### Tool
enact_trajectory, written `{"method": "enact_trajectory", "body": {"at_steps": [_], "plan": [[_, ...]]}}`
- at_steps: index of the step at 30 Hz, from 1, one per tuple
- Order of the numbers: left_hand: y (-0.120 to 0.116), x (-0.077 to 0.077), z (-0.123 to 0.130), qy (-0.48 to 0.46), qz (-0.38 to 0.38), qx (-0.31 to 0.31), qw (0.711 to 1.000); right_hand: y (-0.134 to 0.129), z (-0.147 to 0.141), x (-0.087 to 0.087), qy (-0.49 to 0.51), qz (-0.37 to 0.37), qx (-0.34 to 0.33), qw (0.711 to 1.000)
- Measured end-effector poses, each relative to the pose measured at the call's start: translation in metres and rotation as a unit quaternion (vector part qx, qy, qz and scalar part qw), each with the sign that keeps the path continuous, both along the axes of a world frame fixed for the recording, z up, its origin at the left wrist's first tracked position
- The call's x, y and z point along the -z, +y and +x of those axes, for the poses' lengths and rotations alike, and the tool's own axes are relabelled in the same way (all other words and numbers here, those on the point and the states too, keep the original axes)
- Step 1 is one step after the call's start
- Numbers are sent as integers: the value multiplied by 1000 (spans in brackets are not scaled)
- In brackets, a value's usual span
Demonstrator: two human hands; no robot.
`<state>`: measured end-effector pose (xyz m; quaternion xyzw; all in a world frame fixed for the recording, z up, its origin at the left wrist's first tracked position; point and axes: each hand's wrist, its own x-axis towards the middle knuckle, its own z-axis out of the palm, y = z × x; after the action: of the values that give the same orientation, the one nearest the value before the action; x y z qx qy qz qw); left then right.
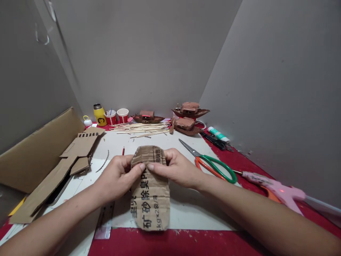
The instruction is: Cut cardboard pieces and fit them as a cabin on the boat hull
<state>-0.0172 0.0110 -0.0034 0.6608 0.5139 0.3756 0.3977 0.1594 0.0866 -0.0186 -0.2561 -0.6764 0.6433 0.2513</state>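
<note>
A piece of corrugated cardboard (154,185) with rounded corners and black printed characters is held upright over the table's middle. My left hand (119,174) grips its left edge, the thumb pressed on the printed face. On the opposite edge my right hand (177,167) is closed the same way, its thumb almost meeting the left one. The fingers behind the cardboard are hidden. Scissors (213,163) with one green and one orange handle lie beyond my right wrist. A red pencil (123,150) shows just past my left hand, and a clear ruler (103,227) lies below it.
Brown model boats (186,125) stand at the back beside thin wooden sticks (144,127). Paper cups (123,116) and a yellow bottle (99,115) are at the back left. Cut cardboard pieces (61,167) cover the left side. A pink glue gun (279,190) rests at the right.
</note>
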Motion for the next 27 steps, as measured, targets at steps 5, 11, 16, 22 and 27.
{"method": "enact_trajectory", "body": {"at_steps": [5, 11, 16, 22, 27], "plan": [[-1, 18, -3, 204, 194, -22, 959, -5, -4, 10, 8, 37, -1, 999], [-2, 18, 0, 180, 193, -38, 964, 1, -1, 5, 1, 66, -28, 997], [-2, -5, 2, 66, 57, -5, 996, 4, 5, -6, 39, 123, 29, 991], [-3, -4, 0, 44, 57, -5, 997, 4, 4, -4, 46, 129, -7, 990], [-3, -1, 1, 49, 90, 6, 995, 4, 6, -1, 72, 245, 23, 967]]}}
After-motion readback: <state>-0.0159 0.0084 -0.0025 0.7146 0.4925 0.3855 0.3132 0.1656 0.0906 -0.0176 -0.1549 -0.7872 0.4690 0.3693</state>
